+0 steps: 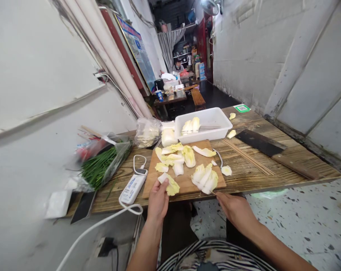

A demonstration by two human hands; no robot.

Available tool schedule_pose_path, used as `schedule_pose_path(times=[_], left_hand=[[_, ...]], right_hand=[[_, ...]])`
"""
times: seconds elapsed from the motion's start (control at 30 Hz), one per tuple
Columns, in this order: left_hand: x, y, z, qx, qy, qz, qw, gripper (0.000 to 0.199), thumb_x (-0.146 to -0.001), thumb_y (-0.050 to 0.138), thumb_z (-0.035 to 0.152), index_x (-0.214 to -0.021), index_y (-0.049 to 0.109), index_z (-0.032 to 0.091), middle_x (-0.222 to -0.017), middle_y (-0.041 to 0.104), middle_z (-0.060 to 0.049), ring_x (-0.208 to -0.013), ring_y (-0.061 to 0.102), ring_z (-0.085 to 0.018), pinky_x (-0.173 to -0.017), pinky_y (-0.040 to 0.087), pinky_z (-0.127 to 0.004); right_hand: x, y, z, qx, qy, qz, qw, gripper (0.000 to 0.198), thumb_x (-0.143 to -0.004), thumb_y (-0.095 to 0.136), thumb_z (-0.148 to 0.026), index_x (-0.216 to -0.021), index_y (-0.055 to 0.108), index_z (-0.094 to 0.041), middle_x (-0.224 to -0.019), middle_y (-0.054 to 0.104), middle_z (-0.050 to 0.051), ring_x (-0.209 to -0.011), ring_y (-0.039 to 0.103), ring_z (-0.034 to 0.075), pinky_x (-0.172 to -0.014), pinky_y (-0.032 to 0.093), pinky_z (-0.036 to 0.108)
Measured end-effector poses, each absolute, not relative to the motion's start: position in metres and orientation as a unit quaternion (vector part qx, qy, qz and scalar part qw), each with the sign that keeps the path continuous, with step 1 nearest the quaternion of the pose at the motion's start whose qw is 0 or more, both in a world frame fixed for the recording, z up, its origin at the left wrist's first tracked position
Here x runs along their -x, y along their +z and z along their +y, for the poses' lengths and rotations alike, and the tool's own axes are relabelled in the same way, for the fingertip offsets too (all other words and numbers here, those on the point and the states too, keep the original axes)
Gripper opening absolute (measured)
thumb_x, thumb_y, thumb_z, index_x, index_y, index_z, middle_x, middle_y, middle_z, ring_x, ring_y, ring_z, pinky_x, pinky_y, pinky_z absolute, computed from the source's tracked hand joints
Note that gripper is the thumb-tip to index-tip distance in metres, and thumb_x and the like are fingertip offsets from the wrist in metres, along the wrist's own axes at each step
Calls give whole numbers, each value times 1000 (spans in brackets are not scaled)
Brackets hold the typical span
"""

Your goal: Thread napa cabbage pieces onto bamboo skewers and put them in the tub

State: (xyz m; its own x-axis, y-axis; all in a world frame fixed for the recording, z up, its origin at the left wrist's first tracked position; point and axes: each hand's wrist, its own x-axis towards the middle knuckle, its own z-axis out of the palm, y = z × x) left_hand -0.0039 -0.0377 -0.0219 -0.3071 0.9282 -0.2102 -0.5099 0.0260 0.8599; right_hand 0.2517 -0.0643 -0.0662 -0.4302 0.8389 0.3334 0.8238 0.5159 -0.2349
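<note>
Between the thumb and fingers of my left hand is a pale yellow cabbage leaf, held over the near left part of the wooden cutting board. My right hand, at the board's near right edge, pinches the end of a thin skewer. Several napa cabbage leaves sit bunched side by side on that skewer, fanned out over the board; most of its length is hidden inside them. More loose cabbage leaves lie across the board's far half.
Behind the board stands a white plastic box with skewered leaves inside. Loose bamboo skewers and a cleaver lie to the right. At left are a power strip with its cord and bagged green chives. A person is in the background.
</note>
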Motion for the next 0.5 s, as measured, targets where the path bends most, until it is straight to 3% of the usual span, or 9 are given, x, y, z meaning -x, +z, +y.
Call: schedule_pose_path(times=[0.13,0.5], left_hand=[[4,-22,-40,-238,638,480,553,40,-63,78,29,-96,62,14,-84,71,-3,-78,68,-15,-70,53,-23],[9,-34,-41,-241,636,481,553,43,-64,78,28,-101,62,14,-91,71,-7,-84,68,-18,-77,53,-29]], right_hand=[[-247,-59,-64,509,26,-838,195,23,-90,40,-15,-86,63,-18,-70,66,4,-59,63,17,-51,39,25],[-246,-66,-64,514,23,-830,215,27,-91,38,-19,-100,63,-18,-83,70,6,-62,65,18,-54,44,26]])
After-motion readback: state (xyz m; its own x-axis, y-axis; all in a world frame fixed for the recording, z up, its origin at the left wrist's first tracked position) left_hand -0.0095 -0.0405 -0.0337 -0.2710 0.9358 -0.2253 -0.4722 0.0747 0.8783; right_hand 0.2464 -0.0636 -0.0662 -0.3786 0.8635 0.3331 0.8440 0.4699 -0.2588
